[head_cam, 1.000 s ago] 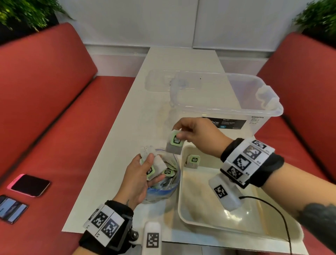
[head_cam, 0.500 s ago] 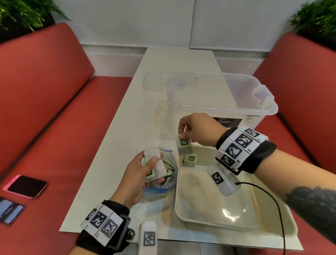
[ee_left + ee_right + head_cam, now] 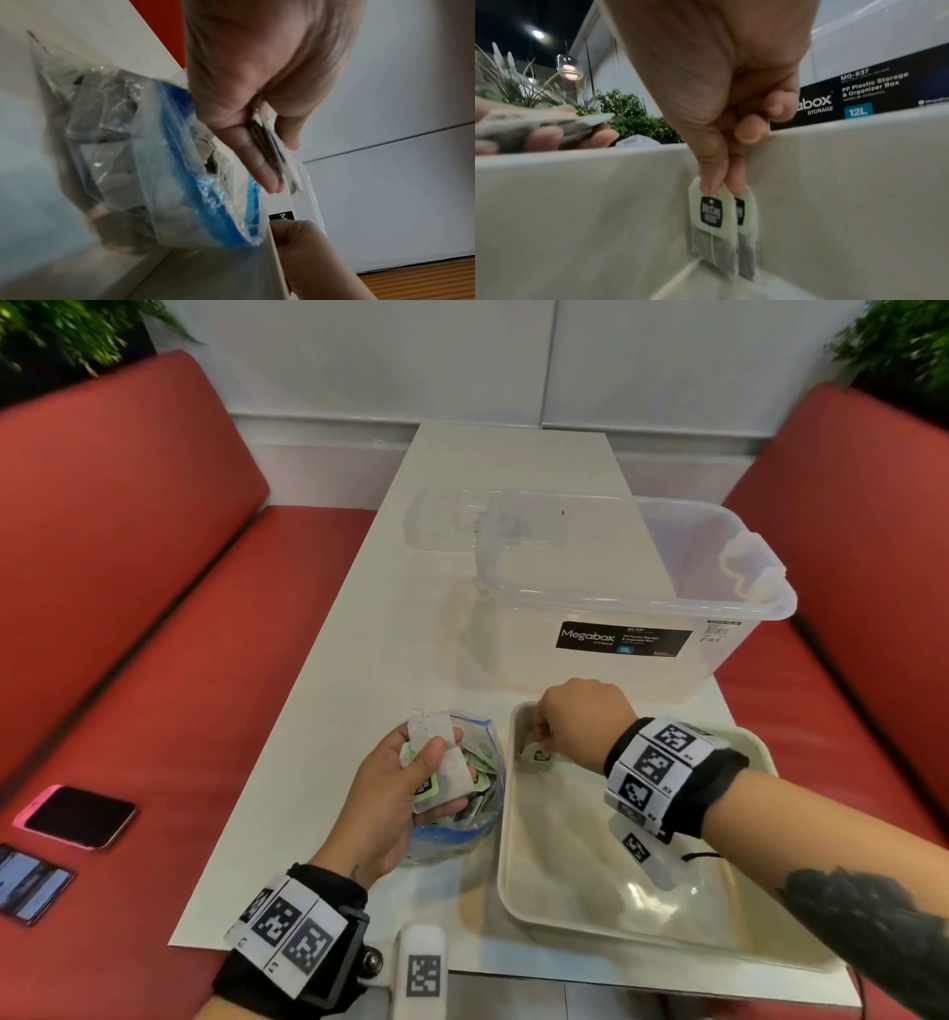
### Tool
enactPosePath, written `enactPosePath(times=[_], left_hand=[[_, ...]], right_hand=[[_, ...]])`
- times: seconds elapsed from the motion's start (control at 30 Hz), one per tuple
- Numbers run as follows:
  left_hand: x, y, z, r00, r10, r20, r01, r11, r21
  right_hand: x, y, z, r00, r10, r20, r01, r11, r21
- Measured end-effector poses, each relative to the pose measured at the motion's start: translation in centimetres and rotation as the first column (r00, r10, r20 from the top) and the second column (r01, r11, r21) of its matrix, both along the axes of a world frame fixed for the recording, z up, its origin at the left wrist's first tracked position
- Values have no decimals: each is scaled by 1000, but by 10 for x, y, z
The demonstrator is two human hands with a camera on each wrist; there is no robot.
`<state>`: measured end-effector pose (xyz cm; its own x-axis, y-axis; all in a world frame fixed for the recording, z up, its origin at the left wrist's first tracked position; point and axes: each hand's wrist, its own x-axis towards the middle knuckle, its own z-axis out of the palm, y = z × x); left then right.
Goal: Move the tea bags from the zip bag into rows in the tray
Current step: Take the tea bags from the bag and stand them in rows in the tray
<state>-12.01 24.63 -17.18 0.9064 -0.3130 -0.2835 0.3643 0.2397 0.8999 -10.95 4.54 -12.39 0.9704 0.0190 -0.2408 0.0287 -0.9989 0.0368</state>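
Observation:
The cream tray (image 3: pixel 506 875) lies on the white table's near right. My right hand (image 3: pixel 544 737) reaches into its far left corner and pinches the top of a green-tagged tea bag (image 3: pixel 712 221) that stands upright. A second tea bag (image 3: pixel 745 219) stands right behind it against the tray wall (image 3: pixel 577 192). Left of the tray sits the clear zip bag (image 3: pixel 464 819) with its blue strip, open, with more tea bags inside. Just above it my left hand (image 3: pixel 421 778) grips a small stack of tea bags (image 3: pixel 444 757) between thumb and fingers (image 3: pixel 257 162).
A clear Megabox storage box (image 3: pixel 616 588) stands right behind the tray, its lid (image 3: pixel 447 521) lying further back. Two phones (image 3: pixel 77 816) (image 3: pixel 31 886) lie on the red bench at the left. Red benches flank the narrow table.
My right hand has come down from above the tray's corner and stood its tea bag beside the one there. The left hand holds its stack over the zip bag as before.

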Motion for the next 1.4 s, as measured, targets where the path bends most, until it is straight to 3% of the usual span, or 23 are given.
enactPosePath(times=[0.23,0.37,0.6,0.7,0.8,0.9,1.0,1.13,1.23,1.33,1.4], left_hand=[[0,-1,-1,1000,2,-10,-2,1000,13],[1,-1,-1,1000,-7,-5,7,1000,23],[1,-1,-3,1000,-23,9,23,999,38],[2,-1,-4,1000,-23,8,23,999,35],[2,-3,-3,998,-50,39,49,998,45],[1,-3,-1,995,-68,75,64,997,48],[1,-3,-2,992,-88,88,83,995,57],[-1,-3,-3,992,-95,87,90,994,57],[-1,-4,-4,993,-74,91,68,996,59],[-1,-4,-5,995,-62,83,57,996,61],[-1,-4,-5,995,-55,79,50,997,62]], right_hand=[[-2,5,-11,997,72,-5,-72,976,-207],[-5,8,-13,996,90,-14,-91,971,-220],[-7,7,-14,996,80,36,-74,988,-135],[-7,7,-2,985,19,173,-11,999,-47],[-4,14,16,952,18,306,-62,989,133],[-2,32,28,972,32,231,-126,905,406],[3,45,24,994,35,105,-83,860,504],[7,44,24,992,-81,101,-2,769,640],[8,36,35,977,-208,35,98,594,798],[8,27,49,973,-195,-120,188,381,905],[8,20,59,972,-150,-182,224,339,914]])
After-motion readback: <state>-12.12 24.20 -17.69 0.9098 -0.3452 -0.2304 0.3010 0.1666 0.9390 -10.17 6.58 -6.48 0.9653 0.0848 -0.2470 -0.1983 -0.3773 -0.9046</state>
